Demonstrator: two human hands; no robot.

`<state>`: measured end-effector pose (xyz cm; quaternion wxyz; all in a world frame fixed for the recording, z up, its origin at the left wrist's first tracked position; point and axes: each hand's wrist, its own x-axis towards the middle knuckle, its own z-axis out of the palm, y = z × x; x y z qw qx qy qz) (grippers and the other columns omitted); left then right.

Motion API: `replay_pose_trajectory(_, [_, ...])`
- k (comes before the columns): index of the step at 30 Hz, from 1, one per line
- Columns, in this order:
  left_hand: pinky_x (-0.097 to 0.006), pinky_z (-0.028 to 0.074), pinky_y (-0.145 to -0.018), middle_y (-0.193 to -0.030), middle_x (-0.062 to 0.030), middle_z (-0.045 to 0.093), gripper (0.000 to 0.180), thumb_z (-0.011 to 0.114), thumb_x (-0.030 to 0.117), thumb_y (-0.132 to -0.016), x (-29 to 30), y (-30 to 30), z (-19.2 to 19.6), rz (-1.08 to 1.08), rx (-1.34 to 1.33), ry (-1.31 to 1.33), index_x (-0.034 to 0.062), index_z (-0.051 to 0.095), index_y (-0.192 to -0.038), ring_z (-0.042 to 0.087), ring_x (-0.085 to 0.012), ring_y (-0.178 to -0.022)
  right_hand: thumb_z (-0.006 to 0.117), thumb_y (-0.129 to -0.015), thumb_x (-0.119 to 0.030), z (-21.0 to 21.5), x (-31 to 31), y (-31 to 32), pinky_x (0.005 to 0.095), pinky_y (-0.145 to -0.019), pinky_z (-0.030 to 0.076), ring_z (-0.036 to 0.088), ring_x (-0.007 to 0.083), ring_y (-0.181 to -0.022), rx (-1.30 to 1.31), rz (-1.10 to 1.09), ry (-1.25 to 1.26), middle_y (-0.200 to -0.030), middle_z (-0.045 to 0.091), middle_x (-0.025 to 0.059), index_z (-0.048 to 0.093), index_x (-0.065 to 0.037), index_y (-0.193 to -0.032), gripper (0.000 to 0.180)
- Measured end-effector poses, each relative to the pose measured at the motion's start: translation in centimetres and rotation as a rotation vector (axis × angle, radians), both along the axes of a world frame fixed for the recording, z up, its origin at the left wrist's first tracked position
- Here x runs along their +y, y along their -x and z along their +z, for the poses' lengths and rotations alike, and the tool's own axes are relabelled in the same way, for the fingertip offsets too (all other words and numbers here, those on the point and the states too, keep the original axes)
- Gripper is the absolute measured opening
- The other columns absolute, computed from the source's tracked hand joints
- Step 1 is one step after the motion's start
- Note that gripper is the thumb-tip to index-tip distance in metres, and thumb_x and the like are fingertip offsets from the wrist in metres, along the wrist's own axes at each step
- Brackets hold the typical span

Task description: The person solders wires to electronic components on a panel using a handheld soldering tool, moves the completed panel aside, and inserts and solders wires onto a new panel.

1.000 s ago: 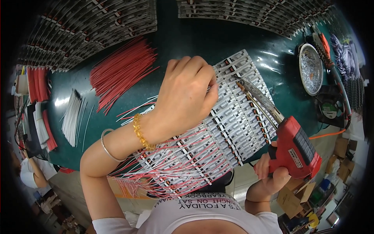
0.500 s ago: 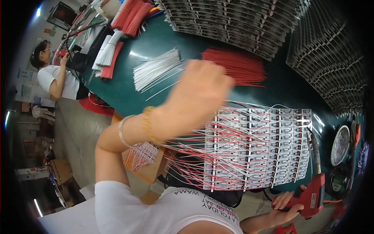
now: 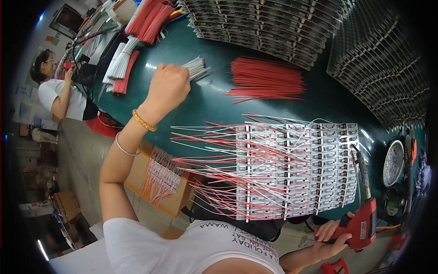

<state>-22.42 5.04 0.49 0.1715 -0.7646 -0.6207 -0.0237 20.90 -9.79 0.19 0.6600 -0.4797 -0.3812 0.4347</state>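
Note:
My left hand (image 3: pixel 169 88) is over the near-left end of a loose pile of white wires (image 3: pixel 197 68). Its fingers curl down, and what they pinch, if anything, is hidden behind the hand. My right hand (image 3: pixel 332 234) grips a red soldering gun (image 3: pixel 363 227) by its handle, at the lower right. The gun's long tip reaches up beside the right edge of a panel of small circuit boards (image 3: pixel 296 171). Red and white wires (image 3: pixel 205 169) fan out leftward from the panel. A separate pile of red wires (image 3: pixel 267 78) lies beyond it.
Tall stacks of boards (image 3: pixel 260 32) line the back and the right (image 3: pixel 378 68). A round metal dish (image 3: pixel 393 163) sits at right. Bundled wires (image 3: pixel 153 20) lie at the far left. A cardboard box (image 3: pixel 137 176) holds another wired panel. A co-worker (image 3: pixel 64 93) is at far left.
My left hand has swung left, from above the space between the wire piles to the white wires. My right hand keeps its grip on the soldering gun, nearly still.

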Motion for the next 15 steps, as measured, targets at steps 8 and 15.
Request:
replay_pose_trajectory(8, [-0.033,0.043,-0.055,-0.068,-0.0142,0.06,0.006,0.059,0.007,-0.083,-0.5,-1.7,2.5,0.102,-0.66,0.005,0.0013,0.057,-0.082,0.056,-0.0248,-0.057,0.045,-0.094,-0.042,-0.5,-0.5,-1.2,0.0211,-0.034,0.028,0.029,0.0073,-0.034,0.066,-0.003,-0.003,-0.047,0.034,0.0004,0.035,0.004,-0.124,0.056])
replay_pose_trajectory(15, [-0.016,0.033,-0.053,-0.069,0.0047,0.054,0.01,0.063,0.008,-0.085,-0.4,-12.0,4.3,0.063,-1.282,0.439,-0.0005,0.058,-0.082,0.042,0.0004,-0.061,0.048,-0.091,-0.047,-1.2,-0.7,-2.2,0.0227,-0.035,0.033,0.032,0.0093,-0.035,0.067,0.052,0.0,-0.047,0.034,-0.0004,0.035,0.005,-0.124,0.062])
